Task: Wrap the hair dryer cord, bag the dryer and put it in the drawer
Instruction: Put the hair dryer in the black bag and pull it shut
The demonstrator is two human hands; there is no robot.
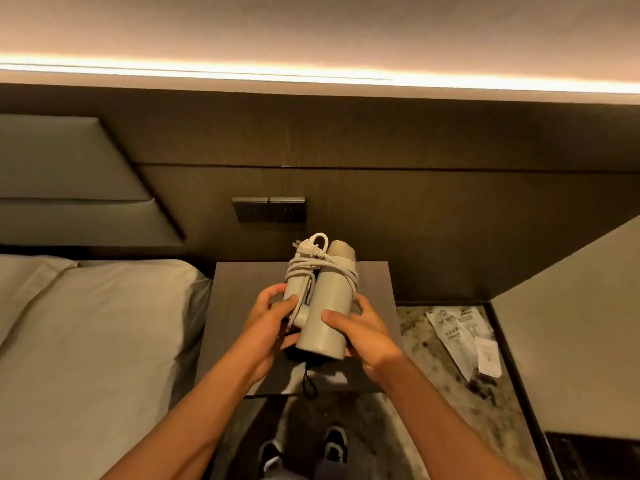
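Head view: both hands hold the hair dryer (323, 306) above the dark counter (242, 306) beside the bed (86, 341). The left hand (268, 327) has its fingers (287, 303) closed round the folded handle, and the right hand (363, 329) curls round the barrel. The cord (332, 266) looks fully coiled round the dryer, with the plug (306, 247) tucked at the top. A dark item with a drawstring loop (309, 382), probably the bag, sits beneath the dryer. For bagging, one hand should pin the coils so they do not slip while the other opens the bag's mouth. No drawer is visible.
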